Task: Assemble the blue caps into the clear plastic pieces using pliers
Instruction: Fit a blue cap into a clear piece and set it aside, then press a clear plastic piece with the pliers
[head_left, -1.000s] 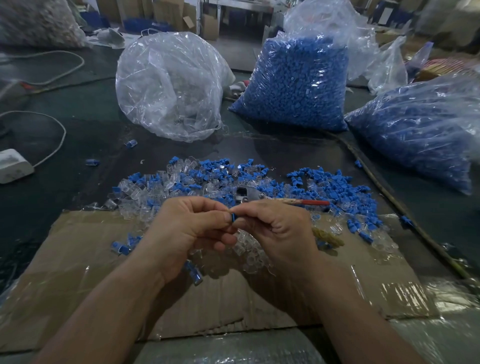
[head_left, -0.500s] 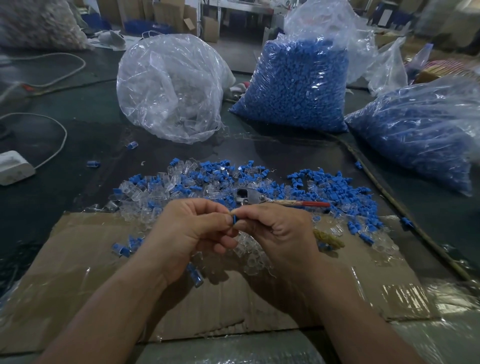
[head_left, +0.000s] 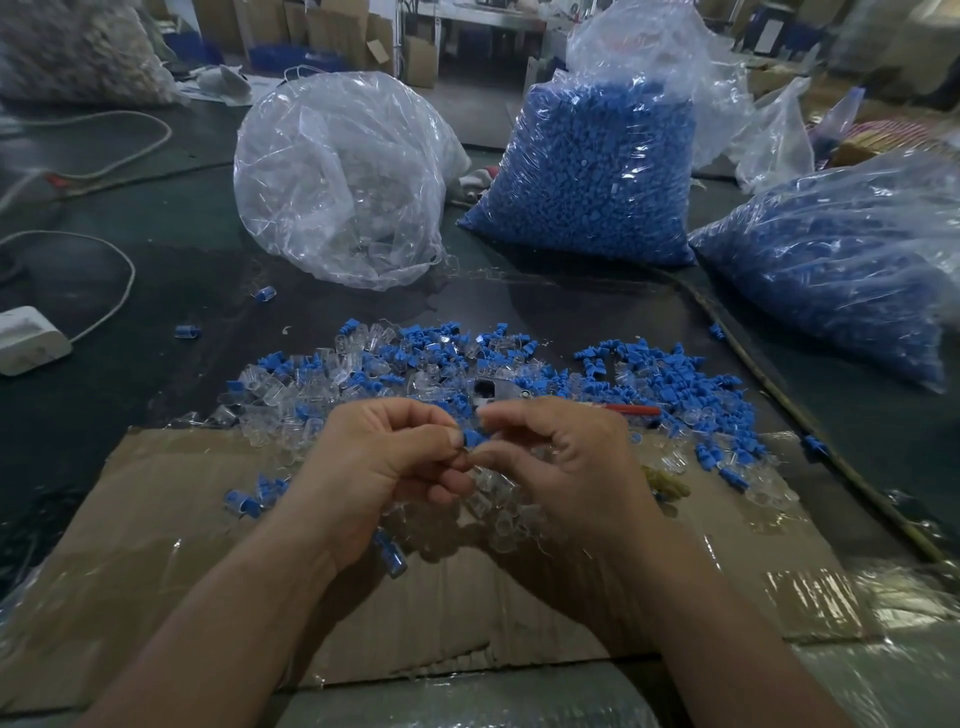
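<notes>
My left hand (head_left: 384, 467) and my right hand (head_left: 566, 462) meet fingertip to fingertip above the cardboard. Between them they pinch a small blue cap (head_left: 471, 438); a clear plastic piece (head_left: 491, 475) shows just under my right fingers, and I cannot tell whether it is held. Behind the hands lie the pliers (head_left: 506, 392), metal head to the left, red handle (head_left: 631, 410) to the right, untouched. A loose heap of blue caps and clear pieces (head_left: 363, 369) spreads across the table beyond the hands. An assembled piece (head_left: 392, 556) lies under my left wrist.
A flattened cardboard sheet (head_left: 182, 525) covers the near table. Behind stand a clear bag of clear pieces (head_left: 337, 176) and two bags of blue caps (head_left: 592, 171) (head_left: 841, 260). A white power adapter (head_left: 28, 338) with cable sits at far left.
Both hands stayed almost in place; the fingertips shifted slightly around the blue cap, which now shows more between them.
</notes>
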